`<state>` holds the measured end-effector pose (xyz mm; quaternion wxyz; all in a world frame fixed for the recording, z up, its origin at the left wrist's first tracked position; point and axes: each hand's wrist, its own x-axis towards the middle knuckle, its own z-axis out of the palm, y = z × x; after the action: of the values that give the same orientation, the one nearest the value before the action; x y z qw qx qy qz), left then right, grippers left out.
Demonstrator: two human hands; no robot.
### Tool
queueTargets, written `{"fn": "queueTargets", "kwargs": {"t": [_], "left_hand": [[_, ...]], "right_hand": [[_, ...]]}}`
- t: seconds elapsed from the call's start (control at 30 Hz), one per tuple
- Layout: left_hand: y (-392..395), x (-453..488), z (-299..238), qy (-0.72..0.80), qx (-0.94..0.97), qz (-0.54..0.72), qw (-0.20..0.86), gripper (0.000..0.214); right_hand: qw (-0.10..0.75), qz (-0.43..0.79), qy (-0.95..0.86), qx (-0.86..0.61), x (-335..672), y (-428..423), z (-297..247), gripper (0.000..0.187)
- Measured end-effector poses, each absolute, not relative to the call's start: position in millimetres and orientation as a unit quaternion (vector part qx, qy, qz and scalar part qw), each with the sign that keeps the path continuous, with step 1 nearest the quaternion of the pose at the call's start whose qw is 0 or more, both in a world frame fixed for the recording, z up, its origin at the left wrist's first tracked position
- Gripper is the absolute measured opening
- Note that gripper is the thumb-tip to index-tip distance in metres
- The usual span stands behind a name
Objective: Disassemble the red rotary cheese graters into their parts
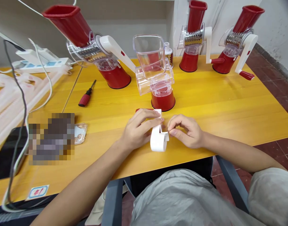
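A white crank handle (158, 141) with a red grip lies close to the desk's front edge, and my left hand (140, 127) has its fingers wrapped over it. My right hand (186, 130) is just to the right of the crank, thumb and forefinger pinched together near a small white tab on it. Whatever may be between those fingertips is too small to make out. Directly beyond my hands stands a rotary grater (155, 75) with a clear hopper and barrel on a red base; no crank is fitted to it.
Complete red graters stand at the back left (113, 72) and back right. A grater drum (169, 56) stands behind the clear one. A screwdriver (87, 94), a power strip (47, 64), cables, a black phone (7, 153) and a blurred-out patch are on the left.
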<state>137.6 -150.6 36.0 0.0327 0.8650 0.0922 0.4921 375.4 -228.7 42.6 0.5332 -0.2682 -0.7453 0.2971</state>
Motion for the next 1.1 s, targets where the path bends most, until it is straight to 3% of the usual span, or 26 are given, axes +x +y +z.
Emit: {"fn": "queueTargets", "kwargs": {"t": [0.13, 0.3, 0.5, 0.73, 1.1], "left_hand": [[-151.0, 137.9, 39.2, 0.074, 0.869, 0.482, 0.083, 0.028], [-157.7, 141.0, 40.0, 0.086, 0.884, 0.448, 0.104, 0.028], [-160.7, 141.0, 38.2, 0.108, 0.892, 0.419, 0.135, 0.040], [-167.4, 145.2, 33.2, 0.114, 0.905, 0.392, 0.117, 0.028], [-172.5, 146.4, 20.2, 0.132, 0.906, 0.378, 0.136, 0.034]], "right_hand": [[0.541, 0.273, -0.758, -0.242, 385.7, -219.5, 50.2, 0.009], [0.497, 0.186, -0.827, -0.186, 384.5, -218.3, 54.0, 0.022], [0.471, 0.085, -0.862, -0.167, 382.3, -216.6, 46.9, 0.025], [0.488, 0.009, -0.855, -0.177, 378.4, -217.5, 49.2, 0.017], [0.426, -0.001, -0.885, -0.188, 384.0, -217.5, 42.0, 0.022]]}}
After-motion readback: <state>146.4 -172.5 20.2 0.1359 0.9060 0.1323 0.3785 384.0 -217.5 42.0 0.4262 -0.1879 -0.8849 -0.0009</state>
